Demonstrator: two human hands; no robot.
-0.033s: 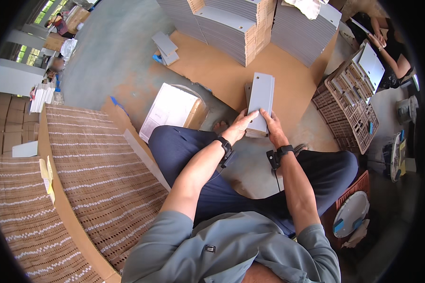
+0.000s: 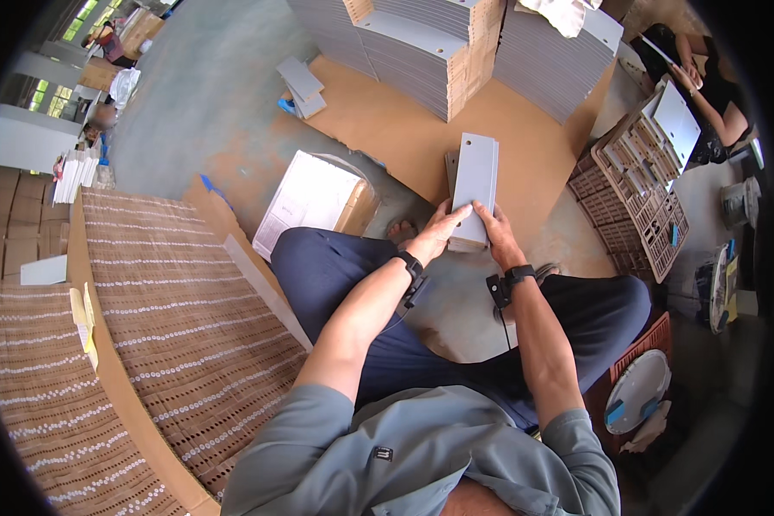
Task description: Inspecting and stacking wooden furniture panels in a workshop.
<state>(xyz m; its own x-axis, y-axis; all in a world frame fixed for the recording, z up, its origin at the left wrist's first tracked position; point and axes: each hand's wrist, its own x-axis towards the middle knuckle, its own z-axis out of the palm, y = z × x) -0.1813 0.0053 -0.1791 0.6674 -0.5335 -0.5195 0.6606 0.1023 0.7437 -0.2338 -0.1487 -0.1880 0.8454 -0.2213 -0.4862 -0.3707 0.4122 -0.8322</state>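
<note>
In front of my knees stands a small stack of narrow grey panels [image 2: 475, 172]. The top panel has a round hole near its far end and another partly visible at the near end. My left hand [image 2: 441, 230] is closed on the stack's left side, its thumb lying on the top panel. My right hand [image 2: 500, 230] grips the right edge, thumb also on the upper face. Some fingers are hidden beneath or behind the panels. Another panel's edge shows at the left, under the top one.
Tall stacks of grey panels [image 2: 408, 47] stand ahead on brown cardboard [image 2: 353, 95]. Small panels [image 2: 301, 82] lie at its left edge. A white-topped box [image 2: 305, 202] sits by my left knee. Wide cartons of fittings [image 2: 181, 301] fill the left. A crate [image 2: 632, 193] and another person are at right.
</note>
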